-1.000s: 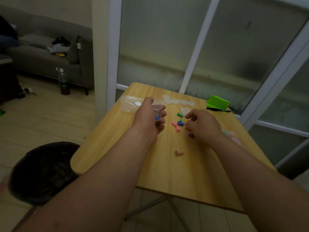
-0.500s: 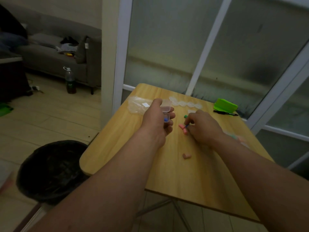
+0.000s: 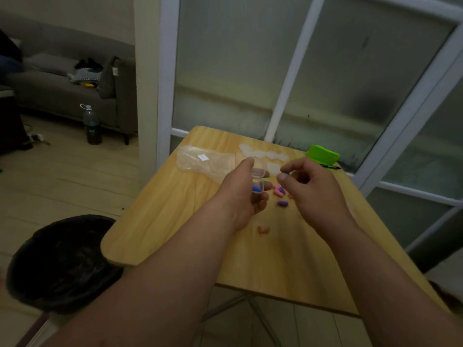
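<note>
A small blue piece (image 3: pixel 286 174) sits pinched between thumb and forefinger of the right hand (image 3: pixel 313 194), just beside the little clear case (image 3: pixel 258 174) gripped by the left hand (image 3: pixel 241 196), with pink and purple pieces (image 3: pixel 279 192) loose on the wooden table (image 3: pixel 175 221) below.

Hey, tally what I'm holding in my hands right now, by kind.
Small clear plastic case, in the left hand: 1
Small blue capsule-shaped pieces: 2, one in the case, one pinched by the right hand
Total: 3
</note>
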A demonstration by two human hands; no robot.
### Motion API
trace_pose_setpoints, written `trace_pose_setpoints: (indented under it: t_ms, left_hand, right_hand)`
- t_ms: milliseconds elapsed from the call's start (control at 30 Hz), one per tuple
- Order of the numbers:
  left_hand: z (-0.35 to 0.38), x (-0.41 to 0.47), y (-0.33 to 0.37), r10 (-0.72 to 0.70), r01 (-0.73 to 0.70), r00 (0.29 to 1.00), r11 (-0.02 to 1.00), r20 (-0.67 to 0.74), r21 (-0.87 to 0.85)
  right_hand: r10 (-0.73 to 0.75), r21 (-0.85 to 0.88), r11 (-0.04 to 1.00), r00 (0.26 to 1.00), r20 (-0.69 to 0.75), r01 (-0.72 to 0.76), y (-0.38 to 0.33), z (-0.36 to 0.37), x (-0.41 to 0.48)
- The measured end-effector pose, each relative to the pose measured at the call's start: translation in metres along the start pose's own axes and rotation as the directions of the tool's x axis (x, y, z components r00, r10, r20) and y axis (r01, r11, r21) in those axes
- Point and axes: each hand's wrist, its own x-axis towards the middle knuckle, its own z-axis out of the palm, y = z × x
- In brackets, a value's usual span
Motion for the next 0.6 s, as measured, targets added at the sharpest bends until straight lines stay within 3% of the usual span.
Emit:
trace_pose_setpoints:
  t_ms: [133, 400, 600]
  left_hand:
    - [0.005, -0.003, -0.008, -0.021, 0.019, 0.998, 0.999, 0.051, 0.045]
    - [0.009, -0.002, -0.016, -0.069, 0.060, 0.994, 0.993, 0.086, 0.103]
    - [0.010, 0.003, -0.020, -0.059, 0.051, 0.994, 0.995, 0.087, 0.089]
  right_hand:
    - [-0.011, 0.044, 0.999, 0.999, 0.042, 0.009, -0.003, 0.005, -0.004]
    - [-0.080, -0.247, 0.965, 0.996, 0.042, 0.088, 0.003, 0.010, -0.009]
    - [-0.057, -0.280, 0.957, 0.995, 0.077, 0.076, 0.011, 0.010, -0.011]
